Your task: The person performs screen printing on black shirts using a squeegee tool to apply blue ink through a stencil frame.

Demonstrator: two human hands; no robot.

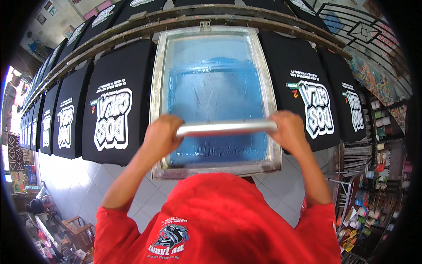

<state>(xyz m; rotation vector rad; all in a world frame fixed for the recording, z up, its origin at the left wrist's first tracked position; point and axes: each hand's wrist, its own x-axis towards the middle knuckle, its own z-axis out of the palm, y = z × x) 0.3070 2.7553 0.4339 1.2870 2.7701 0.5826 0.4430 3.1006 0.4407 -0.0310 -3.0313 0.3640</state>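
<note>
A silver-handled squeegee (226, 127) lies crosswise over a screen printing frame (271, 88). My left hand (163, 133) is closed around its left end, and my right hand (286, 130) grips the right end. Dark blue ink (220, 147) is pooled on the mesh on my side of the squeegee. Beyond it, a thinner blue layer covers the mesh, with a paler strip at the far end. The squeegee's blade is hidden under the handle. What lies beneath the screen is mostly hidden.
Black T-shirts with white lettering hang over boards on both sides, one close left (113, 105) and one close right (307, 88). A long wooden rail (127, 37) runs behind them. Shelves with jars and tubs (382, 171) stand right; a wooden chair (77, 229) is lower left.
</note>
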